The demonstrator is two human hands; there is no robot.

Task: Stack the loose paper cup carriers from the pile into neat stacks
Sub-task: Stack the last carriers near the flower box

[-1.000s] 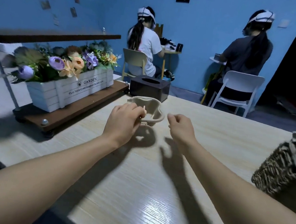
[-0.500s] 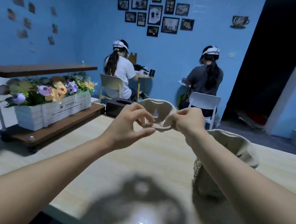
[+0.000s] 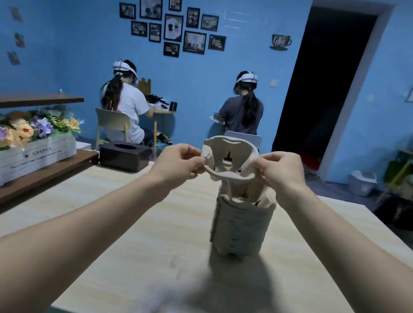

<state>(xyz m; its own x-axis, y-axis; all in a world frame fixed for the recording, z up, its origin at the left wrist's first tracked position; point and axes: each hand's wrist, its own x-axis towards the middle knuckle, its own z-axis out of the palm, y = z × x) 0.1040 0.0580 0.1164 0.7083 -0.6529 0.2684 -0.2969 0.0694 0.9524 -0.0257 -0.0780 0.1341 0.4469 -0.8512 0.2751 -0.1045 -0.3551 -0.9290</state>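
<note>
You're mid-placement: 1 loose beige moulded-pulp paper cup carrier [image 3: 229,159] is held up in the air between both hands, directly above the tall neat stack of nested beige pulp carriers [image 3: 241,228] standing on the pale wood-grain table [image 3: 134,239]. Your left hand [image 3: 179,161] pinches the carrier's left rim, thumb and fingers curled closed on the edge; your right hand [image 3: 277,171] grips the right rim the same way, fingers clamped on the pulp. The carrier sits between the 2 hands, tilted so its open side faces you, lower rim nearest the stack top, apparently not touching it, though the gap is hard to read from this angle. Judgement: the step in hand is lining this piece up over the stack. The next move calls for levelling it, matching its cup wells to those of the top carrier, then lowering it straight so it nests without skewing the column. The stack is tall and narrow, so a sideways push could tip it; keep the pressure vertical. The pile of loose carriers isn't clearly in view. Beside the work: a white wooden planter box of artificial flowers [image 3: 20,155] on the left and a dark brown square tissue box [image 3: 125,156] at the table's far edge.
</note>
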